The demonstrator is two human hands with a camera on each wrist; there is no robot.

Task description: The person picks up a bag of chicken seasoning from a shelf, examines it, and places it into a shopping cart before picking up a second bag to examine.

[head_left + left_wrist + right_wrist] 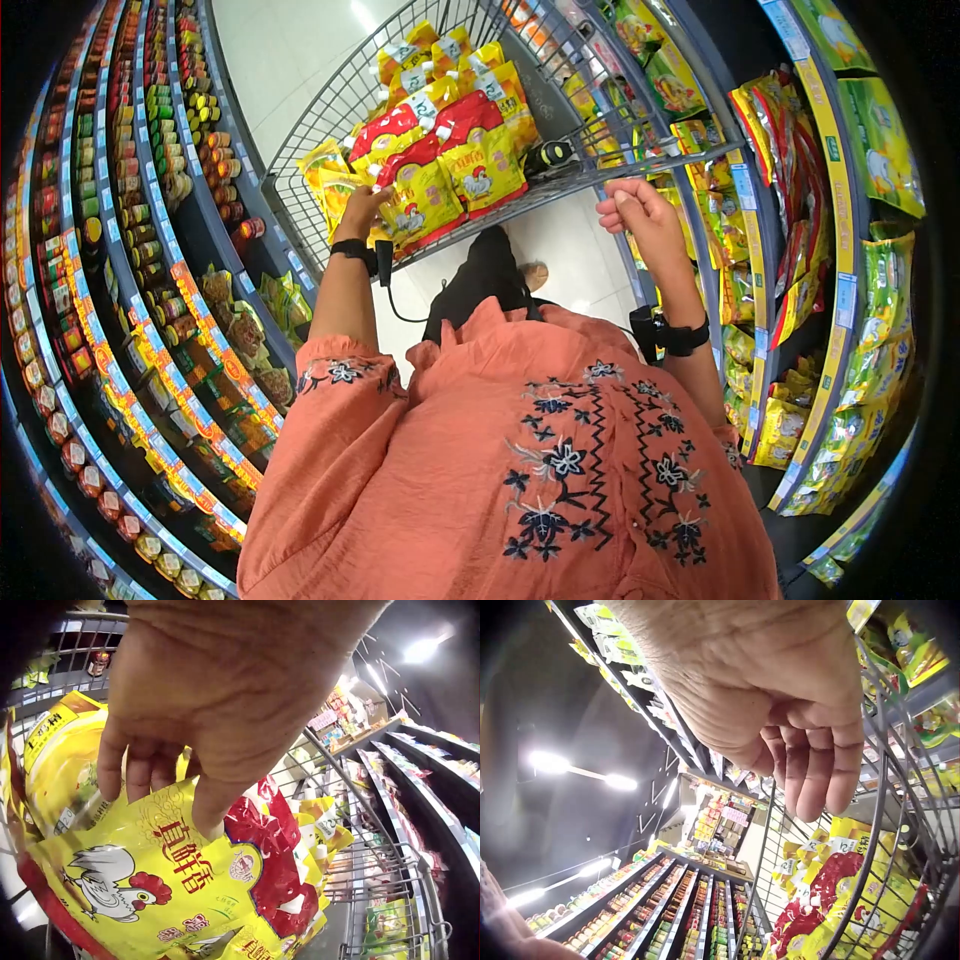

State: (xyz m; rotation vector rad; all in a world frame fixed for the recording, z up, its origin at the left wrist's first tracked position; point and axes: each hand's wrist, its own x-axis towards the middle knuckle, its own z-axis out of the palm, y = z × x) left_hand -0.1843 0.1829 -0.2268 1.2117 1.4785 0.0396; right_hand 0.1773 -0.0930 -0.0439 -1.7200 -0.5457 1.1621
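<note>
In the cart, yellow-and-red packets with a white hen print (480, 170) lie in a pile. My left hand (362, 215) is at the pile's near left side. In the left wrist view, the thumb and fingers of my left hand (202, 705) pinch the upper edge of a yellow hen packet (142, 862), beside another yellow packet (64, 761). My right hand (645, 220) hangs just outside the cart's near right corner, fingers loosely curled. The right wrist view shows my right hand (772, 697) holding nothing, above the cart's wire side.
The wire cart (300, 150) stands in front of the body. Shelves of jars (150, 240) run along the left, and shelves of yellow and green bags (870, 330) along the right. A dark object (548, 155) lies at the cart's right. Pale floor (280, 50) shows beyond.
</note>
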